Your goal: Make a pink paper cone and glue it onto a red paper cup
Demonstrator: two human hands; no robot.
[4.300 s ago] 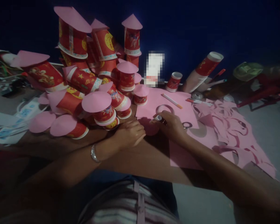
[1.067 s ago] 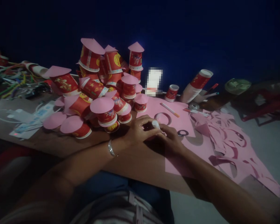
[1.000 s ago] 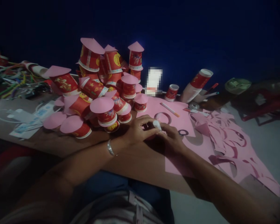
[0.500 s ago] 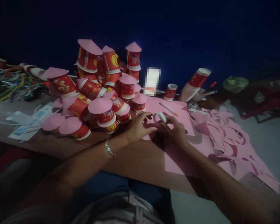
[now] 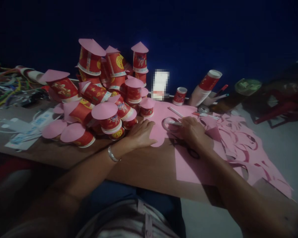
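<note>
While the left hand (image 5: 140,135) lies low over the surface (image 5: 144,170), fingers & thumb spread w/ nothing held, the right hand (image 5: 195,132) bends over a white tube (image 5: 176,123). Btwn the hands is the pink disc (image 5: 159,140), its edge just beside the left thumb; touching or not, can't tell. Next comes the tape (image 5: 164,124), a ring lying flat on a pink sheet (image 5: 159,107), w/ the tube's left end over it. Right fingers bunch at the tube's other end; whether they pinch it or only cover it, can't tell. To handle the tube well, best (a judgement) to steady the disc lightly w/ the left hand & keep the tube clear of the tape's rim, so it neither catches nor rolls.

Other things, L to R: cables (image 5: 5,89) & a power strip (image 5: 31,129), well apart from the work. Then piled red cups (image 5: 111,125) w/ pink cones (image 5: 104,110), some upright, some tipped, so near the left hand that a nudge cd topple them. Marker (image 5: 175,111) slants just beyond the tape, its R end hidden by the right hand. Behind, a lone cup (image 5: 180,96), upright. Scissors (image 5: 188,151) lie in shadow on the near side of the right hand, prob. in the way of any low sweep. Farther R, a leaning stack (image 5: 205,86), then scraps (image 5: 245,140) heaped by the right forearm, apt to snag.
</note>
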